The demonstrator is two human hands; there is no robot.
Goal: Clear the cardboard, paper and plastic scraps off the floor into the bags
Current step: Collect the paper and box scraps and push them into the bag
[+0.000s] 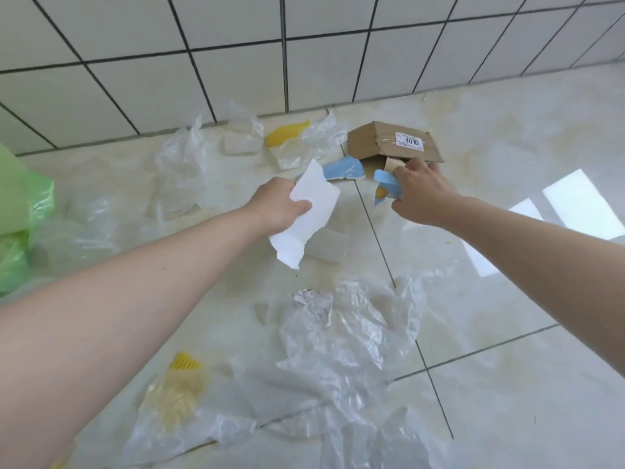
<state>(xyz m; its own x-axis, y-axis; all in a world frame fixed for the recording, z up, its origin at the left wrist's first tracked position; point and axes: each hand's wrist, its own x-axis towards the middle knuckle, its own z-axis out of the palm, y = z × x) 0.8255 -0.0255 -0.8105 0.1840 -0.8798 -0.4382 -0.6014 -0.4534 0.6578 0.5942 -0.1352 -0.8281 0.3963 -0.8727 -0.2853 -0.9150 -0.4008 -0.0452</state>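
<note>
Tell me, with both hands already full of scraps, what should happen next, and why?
Probably carry both pieces over to the green bag at the left and drop them in. The left hand already holds a torn white paper, and the right hand has its grip on a blue scrap beside the cardboard box, so neither hand can take more.

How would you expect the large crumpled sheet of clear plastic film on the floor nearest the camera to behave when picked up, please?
The large crumpled clear plastic film looks thin and wrinkled, so it would probably hang limp and bunch up rather than hold its shape. It seems very light, so it may drift or cling. Its glossy surface on the smooth tiled floor suggests that it would slide if pushed.
</note>
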